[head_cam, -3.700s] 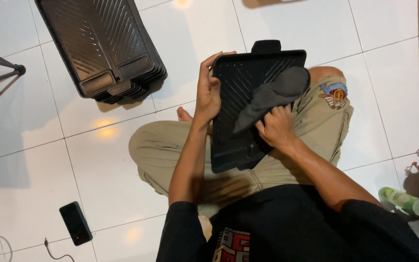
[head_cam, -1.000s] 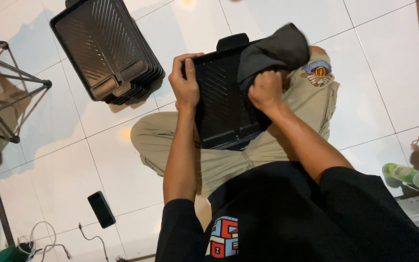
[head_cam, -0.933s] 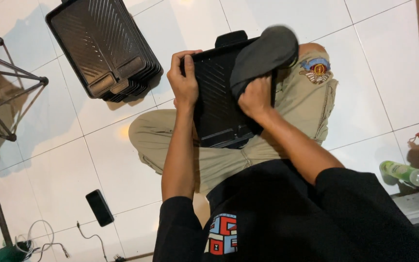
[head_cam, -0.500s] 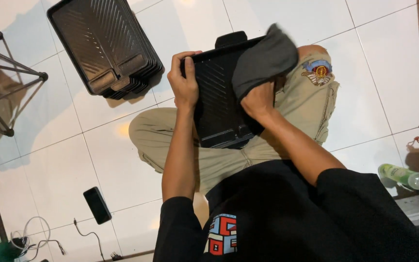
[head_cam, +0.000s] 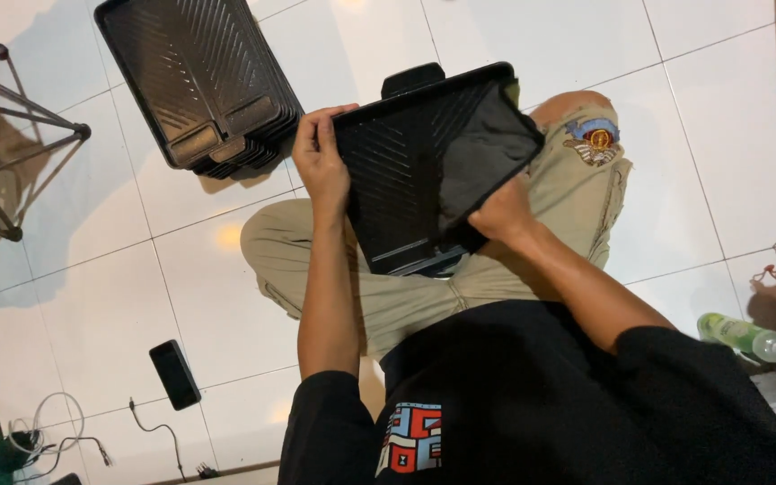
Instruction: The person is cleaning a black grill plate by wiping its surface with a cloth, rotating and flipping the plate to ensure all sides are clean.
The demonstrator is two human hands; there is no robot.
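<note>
Since the frame half a second earlier, the dark grey cloth (head_cam: pixel 482 148) has dropped from a bunched hump above the tray's far corner to lie flat against the inside of the black ribbed plastic tray (head_cam: pixel 406 171), and the tray has tipped a little more upright toward the camera.

Seated cross-legged on the white tiled floor (head_cam: pixel 136 287), the person holds the tray over the lap, above khaki trousers (head_cam: pixel 532 242). Their left hand (head_cam: pixel 321 166) is closed on the tray's left rim near the upper corner, thumb on the inner face and fingers wrapped behind, forearm running straight down toward the body. Their right hand (head_cam: pixel 500 211) is at the tray's lower right edge, pressed onto the bottom end of the cloth; its fingers are hidden under the cloth and rim, so the exact grip cannot be told. That forearm slants down and right to a black sleeve.

The tray's long axis runs from lower left, at the lap, to upper right, with its open ribbed face toward the camera.

A stack of matching black ribbed trays (head_cam: pixel 199 81) lies on the floor up left, well apart. A black phone (head_cam: pixel 175 374) lies lower left, and a green spray bottle (head_cam: pixel 752 337) lies at the right.
</note>
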